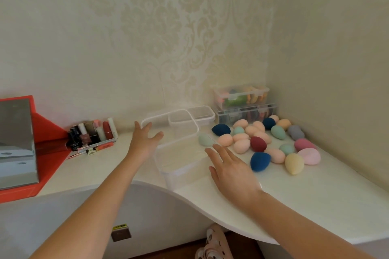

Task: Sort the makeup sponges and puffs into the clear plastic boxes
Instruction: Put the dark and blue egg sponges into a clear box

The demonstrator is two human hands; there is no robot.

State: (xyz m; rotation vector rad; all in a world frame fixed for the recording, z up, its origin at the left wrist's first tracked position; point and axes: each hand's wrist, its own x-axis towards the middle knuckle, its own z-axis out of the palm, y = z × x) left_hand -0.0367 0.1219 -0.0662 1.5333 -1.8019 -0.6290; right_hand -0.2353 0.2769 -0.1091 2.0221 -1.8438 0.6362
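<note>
A large clear plastic box (181,166) stands open and empty near the table's curved front edge. My left hand (145,139) reaches toward its far left corner with fingers spread, holding nothing. My right hand (229,166) hovers flat by the box's right side, fingers apart. Behind it lie a clear lid (151,121) and two smaller clear boxes (202,112). Several egg-shaped makeup sponges (273,139) in peach, navy, mint, maroon, pink, yellow and grey lie loose at the right. A mint sponge (205,140) touches the big box's far right corner.
Two closed clear boxes (242,101), stacked and filled with sponges and puffs, sit in the back right corner. A tray of cosmetics bottles (92,134) stands at the left, beside a red case with a mirror (19,143). Walls close the back and right.
</note>
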